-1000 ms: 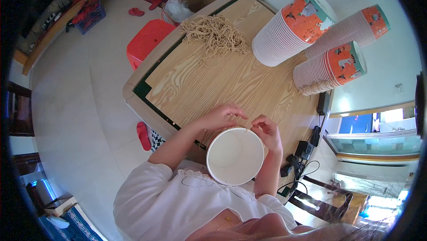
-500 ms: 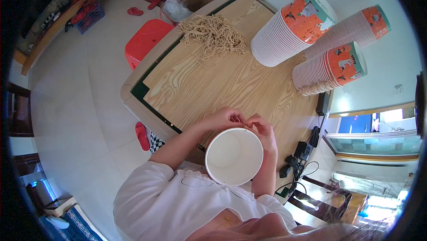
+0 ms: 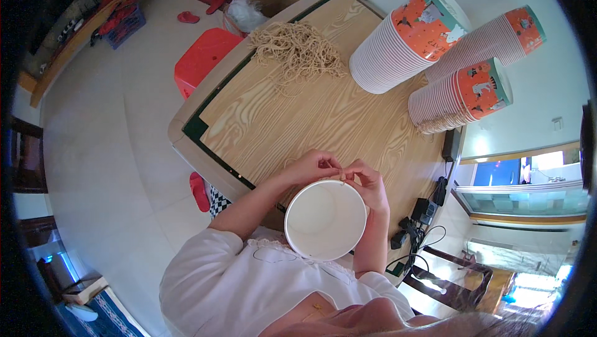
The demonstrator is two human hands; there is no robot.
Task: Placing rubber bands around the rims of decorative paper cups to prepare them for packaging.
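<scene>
Paper bucket (image 3: 325,220), mouth up, is before the person's chest by the wood-grained tabletop's (image 3: 273,119) near edge; left hand (image 3: 318,166) and right hand (image 3: 369,182) each have a pinching grip on tan cord (image 3: 342,177) at its rim. Tangled cord heap (image 3: 298,51) and bucket stacks (image 3: 392,51) stand beyond; a red stool (image 3: 204,58) sits alongside on pale floor (image 3: 118,150).

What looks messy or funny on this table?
The tan cords lie in a tangled heap near the far left edge of the table, with loose strands straggling out. Black cables also loop untidily at the right side. I see no spill.
</scene>
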